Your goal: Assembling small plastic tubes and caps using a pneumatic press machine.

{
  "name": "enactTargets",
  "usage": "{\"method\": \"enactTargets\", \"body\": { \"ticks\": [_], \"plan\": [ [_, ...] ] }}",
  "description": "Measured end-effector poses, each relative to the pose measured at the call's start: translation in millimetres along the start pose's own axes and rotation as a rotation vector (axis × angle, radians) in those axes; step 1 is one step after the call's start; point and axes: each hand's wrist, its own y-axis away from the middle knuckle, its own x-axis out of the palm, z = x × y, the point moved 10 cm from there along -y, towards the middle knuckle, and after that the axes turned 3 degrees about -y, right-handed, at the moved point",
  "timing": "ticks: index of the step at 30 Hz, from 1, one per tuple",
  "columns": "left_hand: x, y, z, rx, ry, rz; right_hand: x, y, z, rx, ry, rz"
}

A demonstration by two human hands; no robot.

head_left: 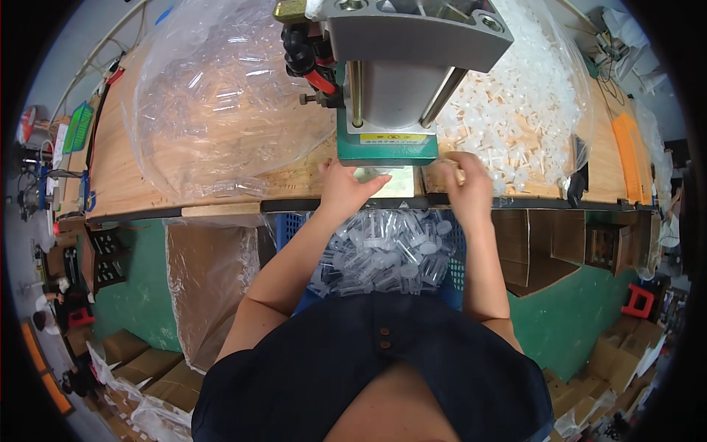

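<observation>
A bench press with a silver body (390,92) and a green head (388,151) stands at the bench's front edge. My left hand (346,193) is at the left of the press, its thumb stretched under the green head over a pale plate (398,186). The press hides part of its other fingers, and whether they grip anything is unclear. On the right of the press, my right hand (471,188) has its fingers bent in a pinch around a small whitish plastic piece (460,176). That hand is slightly blurred.
Clear plastic tubes lie in a bag (221,96) at the bench's left; small white plastic pieces (508,110) heap at the right. Below the edge, a blue basket (458,261) holds clear capped tubes. Cardboard boxes (213,272) (545,250) stand either side.
</observation>
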Motion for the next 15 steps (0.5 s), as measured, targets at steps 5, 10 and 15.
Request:
{"method": "enactTargets", "body": {
  "ticks": [5,10,15],
  "plan": [
    [-7,-5,-11,0.104,-0.12,0.186,-1,5,-50,0.169,0.589,0.178],
    [-88,-67,-6,0.085,-0.295,0.347,-7,4,-76,0.19,0.545,0.194],
    [-204,-192,5,0.381,-0.686,-0.481,6,14,-57,0.057,0.321,0.029]
  ]
}}
